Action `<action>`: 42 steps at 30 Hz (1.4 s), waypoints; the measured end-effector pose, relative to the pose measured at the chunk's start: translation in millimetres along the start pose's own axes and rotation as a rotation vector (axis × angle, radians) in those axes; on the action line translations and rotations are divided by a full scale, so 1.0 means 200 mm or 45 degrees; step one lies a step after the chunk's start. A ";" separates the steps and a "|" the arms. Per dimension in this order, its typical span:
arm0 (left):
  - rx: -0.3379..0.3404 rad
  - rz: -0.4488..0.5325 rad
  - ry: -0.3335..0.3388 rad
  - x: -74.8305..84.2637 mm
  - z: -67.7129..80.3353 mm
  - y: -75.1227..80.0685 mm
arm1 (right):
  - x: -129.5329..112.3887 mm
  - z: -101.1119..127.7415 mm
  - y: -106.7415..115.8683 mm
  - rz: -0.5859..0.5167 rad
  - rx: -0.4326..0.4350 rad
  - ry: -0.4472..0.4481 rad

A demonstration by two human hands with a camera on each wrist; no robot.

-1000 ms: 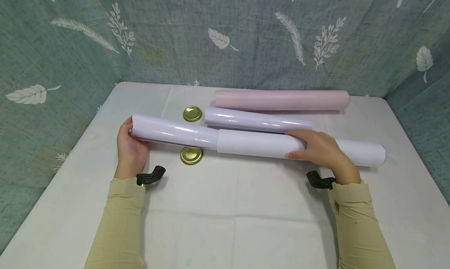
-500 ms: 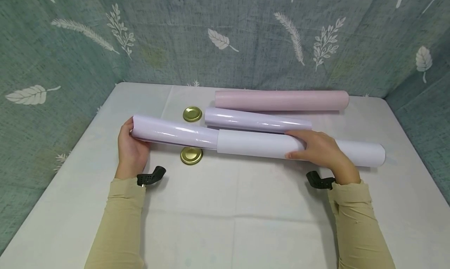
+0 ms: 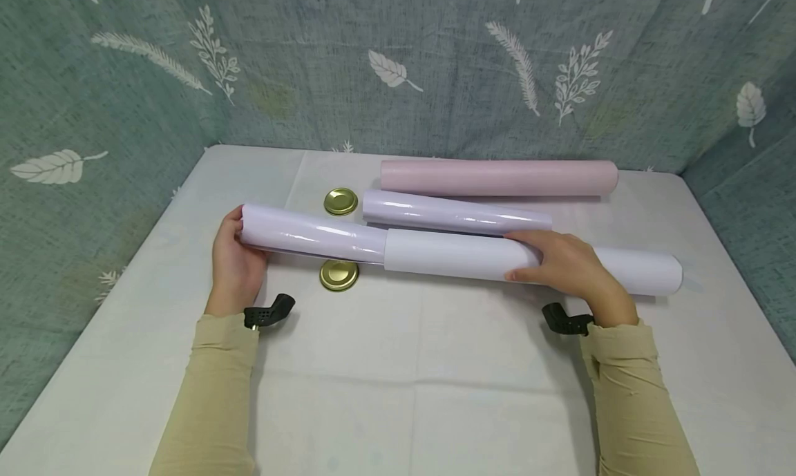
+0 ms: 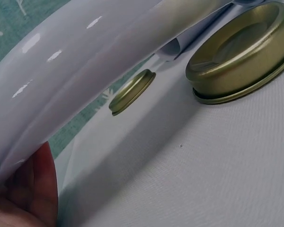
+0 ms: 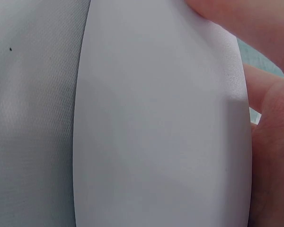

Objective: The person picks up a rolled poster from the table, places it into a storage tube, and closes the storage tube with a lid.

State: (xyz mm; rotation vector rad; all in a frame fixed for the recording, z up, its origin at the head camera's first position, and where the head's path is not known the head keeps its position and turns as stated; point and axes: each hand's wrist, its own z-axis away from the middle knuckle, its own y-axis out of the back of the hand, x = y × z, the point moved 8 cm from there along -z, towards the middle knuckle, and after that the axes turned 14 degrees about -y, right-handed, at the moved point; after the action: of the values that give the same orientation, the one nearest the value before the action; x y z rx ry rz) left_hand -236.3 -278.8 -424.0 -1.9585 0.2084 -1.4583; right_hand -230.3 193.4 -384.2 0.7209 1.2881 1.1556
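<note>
In the head view, a glossy pale lavender paper roll (image 3: 311, 227) lies with its right end inside the end of a matte white paper roll (image 3: 448, 251). My left hand (image 3: 239, 269) holds the lavender roll at its left end, some fingers hidden behind it. The left wrist view shows the fingers (image 4: 45, 184) under that glossy roll (image 4: 61, 61), which is raised above the table there. With thumb and fingers spread across it, my right hand (image 3: 566, 265) grips the white roll right of its middle. That roll (image 5: 161, 132) fills the right wrist view.
Behind lie a second glossy lavender roll (image 3: 454, 212) and a pink roll (image 3: 497, 177). One gold jar lid (image 3: 340, 201) sits at the back; another gold lid (image 3: 338, 275) is just in front of the held roll. A leaf-patterned curtain (image 3: 435, 68) encloses the white-covered table (image 3: 410, 393).
My left hand has moved slightly to the right, and the lavender roll has slid a little further into the white one. My right hand and the white roll have stayed in place.
</note>
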 end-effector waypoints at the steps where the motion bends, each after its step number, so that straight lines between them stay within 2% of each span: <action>1: -0.007 -0.015 -0.002 0.00 0.00 0.00 | 0.00 0.00 0.00 0.001 0.000 0.000; 11: -0.046 -0.121 0.018 0.00 0.01 -0.02 | 0.00 0.00 0.00 -0.003 0.006 -0.003; 21: -0.085 -0.041 0.098 0.00 0.01 -0.05 | 0.00 0.00 0.00 0.002 0.020 -0.006; 28: -0.111 -0.038 0.106 0.00 0.02 -0.06 | 0.00 0.00 0.00 0.004 0.011 -0.011; 40: -0.170 -0.191 0.112 -0.02 0.04 -0.07 | 0.01 0.00 -0.01 0.014 -0.012 -0.013; 42: -0.177 -0.246 0.117 -0.02 0.04 -0.07 | 0.01 0.00 0.00 0.009 -0.002 -0.016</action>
State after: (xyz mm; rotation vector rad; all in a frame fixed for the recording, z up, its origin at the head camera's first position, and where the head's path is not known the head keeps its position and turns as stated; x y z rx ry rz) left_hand -233.9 -261.8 -419.7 -2.0713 0.1685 -1.7005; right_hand -230.5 194.5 -385.7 0.7311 1.2748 1.1559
